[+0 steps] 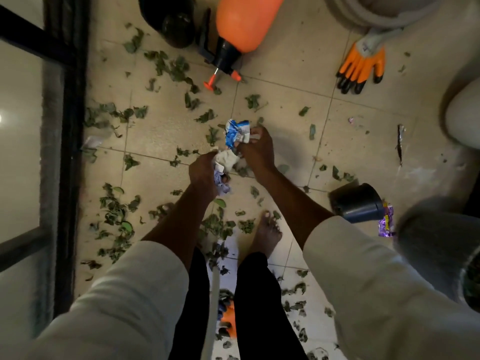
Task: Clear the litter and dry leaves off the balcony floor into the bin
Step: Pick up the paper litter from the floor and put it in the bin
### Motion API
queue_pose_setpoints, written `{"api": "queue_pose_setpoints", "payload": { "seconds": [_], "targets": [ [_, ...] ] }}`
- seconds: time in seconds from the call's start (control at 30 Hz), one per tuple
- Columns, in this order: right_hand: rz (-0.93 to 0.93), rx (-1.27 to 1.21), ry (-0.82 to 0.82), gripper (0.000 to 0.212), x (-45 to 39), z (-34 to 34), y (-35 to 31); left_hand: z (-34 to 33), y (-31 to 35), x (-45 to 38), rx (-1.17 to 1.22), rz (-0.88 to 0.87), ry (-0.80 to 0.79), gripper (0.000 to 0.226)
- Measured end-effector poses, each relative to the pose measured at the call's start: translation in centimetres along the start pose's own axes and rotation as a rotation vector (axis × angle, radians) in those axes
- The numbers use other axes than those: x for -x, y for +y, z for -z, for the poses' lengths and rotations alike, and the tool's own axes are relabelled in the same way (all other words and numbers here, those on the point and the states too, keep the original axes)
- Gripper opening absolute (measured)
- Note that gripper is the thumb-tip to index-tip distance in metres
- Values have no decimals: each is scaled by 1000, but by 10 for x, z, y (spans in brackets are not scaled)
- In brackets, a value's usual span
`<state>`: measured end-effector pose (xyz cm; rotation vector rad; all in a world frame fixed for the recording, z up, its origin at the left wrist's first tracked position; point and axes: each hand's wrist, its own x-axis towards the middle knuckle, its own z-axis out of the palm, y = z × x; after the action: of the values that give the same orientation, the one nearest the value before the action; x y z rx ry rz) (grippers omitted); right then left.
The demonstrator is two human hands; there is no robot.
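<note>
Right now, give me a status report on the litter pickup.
Left hand gripping crumpled paper. Right hand pinching blue wrapper. Leaves still scattered.

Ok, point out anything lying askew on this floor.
The orange sprayer and a small black pot both lie tipped on their sides. One orange glove lies dropped among scattered leaves.
</note>
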<state>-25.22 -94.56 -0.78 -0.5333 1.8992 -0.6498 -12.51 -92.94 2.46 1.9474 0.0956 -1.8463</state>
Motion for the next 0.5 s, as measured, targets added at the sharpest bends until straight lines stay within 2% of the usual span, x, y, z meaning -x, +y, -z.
{"api": "queue_pose_setpoints", "payload": {
  "seconds": [0.13,0.2,0.3,0.37,0.43,0.47,0.5],
  "targets": [
    [8,-38,-80,13,12,-51,-25,36,30,-2,12,-29,-5,48],
    [33,-25,-117,13,19,-76,-36,55,43,-6,90,-16,7,40],
    [51,36,-211,12,38,-124,-56,96,67,-11,157,-118,1,24],
    [75,81,-260,16,46,-151,-65,121,78,-14,183,-117,3,27],
    [92,133,-320,6,55,-181,-73,146,88,-16,210,-96,4,34],
    [100,177,-362,7,61,-195,-79,158,93,-17,237,-101,2,36],
    [112,237,-416,17,66,-210,-86,171,96,-20,263,-110,-6,38]
  ]
}}
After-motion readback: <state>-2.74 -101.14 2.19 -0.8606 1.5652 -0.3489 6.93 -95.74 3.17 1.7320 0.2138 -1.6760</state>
